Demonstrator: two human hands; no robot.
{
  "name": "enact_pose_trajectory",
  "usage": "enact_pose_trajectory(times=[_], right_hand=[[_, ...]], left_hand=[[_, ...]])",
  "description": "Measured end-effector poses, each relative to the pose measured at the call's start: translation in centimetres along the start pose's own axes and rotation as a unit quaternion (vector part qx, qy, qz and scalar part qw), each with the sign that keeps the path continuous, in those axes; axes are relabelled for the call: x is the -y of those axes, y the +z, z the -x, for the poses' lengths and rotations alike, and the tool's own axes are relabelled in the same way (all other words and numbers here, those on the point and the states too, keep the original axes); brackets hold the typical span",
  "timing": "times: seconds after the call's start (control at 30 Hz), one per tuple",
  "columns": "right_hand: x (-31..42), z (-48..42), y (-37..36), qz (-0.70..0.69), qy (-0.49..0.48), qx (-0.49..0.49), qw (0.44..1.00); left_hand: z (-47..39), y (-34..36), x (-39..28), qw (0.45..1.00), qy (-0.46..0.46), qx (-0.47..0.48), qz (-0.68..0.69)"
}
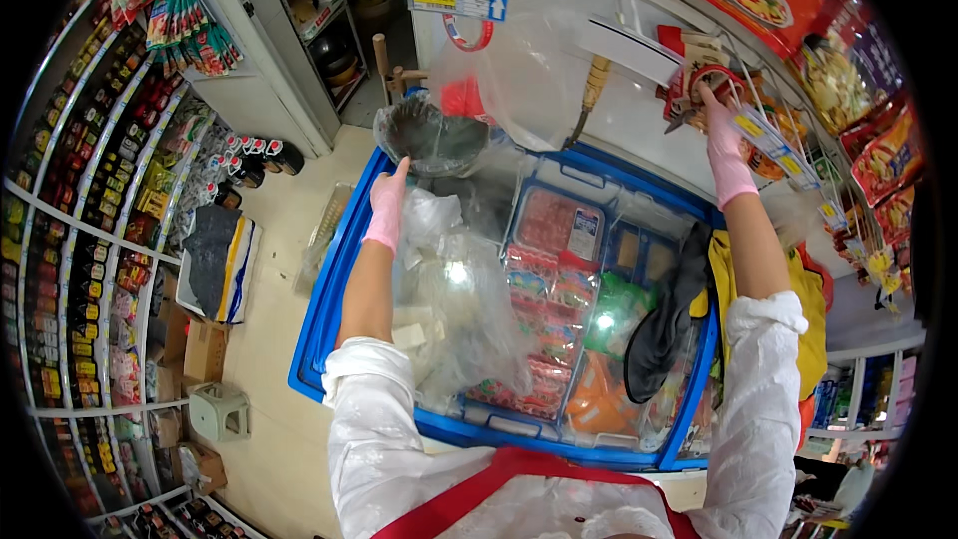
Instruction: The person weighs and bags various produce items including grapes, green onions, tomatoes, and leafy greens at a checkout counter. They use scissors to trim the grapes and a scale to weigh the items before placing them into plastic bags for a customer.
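My left hand, in a pink glove, is at the near left rim of a dark, round bowl-like container wrapped in clear plastic; whether it grips the rim is unclear. The container stands at the back left of a blue-framed chest freezer. My right hand, also in a pink glove, reaches up to a red-edged roll among hanging packets, fingers touching it; their closure is partly hidden. A dark pointed blade shows just left of this hand. Crumpled clear plastic bags lie on the freezer's left part.
A black cloth-like item lies on the freezer's right side. A sickle-like tool with a wooden handle hangs on the back wall. Price-tag rails jut out at the right. Stocked shelves and a plastic stool are at the left.
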State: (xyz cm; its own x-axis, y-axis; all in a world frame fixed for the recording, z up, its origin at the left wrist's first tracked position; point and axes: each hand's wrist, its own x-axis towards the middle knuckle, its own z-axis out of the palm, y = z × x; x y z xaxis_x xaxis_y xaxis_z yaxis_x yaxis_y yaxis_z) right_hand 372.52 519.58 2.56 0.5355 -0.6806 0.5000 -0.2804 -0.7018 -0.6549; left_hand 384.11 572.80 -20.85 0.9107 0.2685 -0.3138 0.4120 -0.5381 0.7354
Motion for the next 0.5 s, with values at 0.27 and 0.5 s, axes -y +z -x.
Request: enact_pose_trajectory(times=[0.27, 0.5], right_hand=[[2.7, 2.3, -3.3, -0.023, 0.1, 0.085, 0.991], [0.8, 1.0, -4.5, 0.144, -0.037, 0.072, 0.986]], left_hand=[[-2.9, 1.2, -2.8, 0.998, 0.026, 0.02, -0.061], [-4.1, -1.0, -2.3, 0.983, 0.077, 0.026, -0.163]])
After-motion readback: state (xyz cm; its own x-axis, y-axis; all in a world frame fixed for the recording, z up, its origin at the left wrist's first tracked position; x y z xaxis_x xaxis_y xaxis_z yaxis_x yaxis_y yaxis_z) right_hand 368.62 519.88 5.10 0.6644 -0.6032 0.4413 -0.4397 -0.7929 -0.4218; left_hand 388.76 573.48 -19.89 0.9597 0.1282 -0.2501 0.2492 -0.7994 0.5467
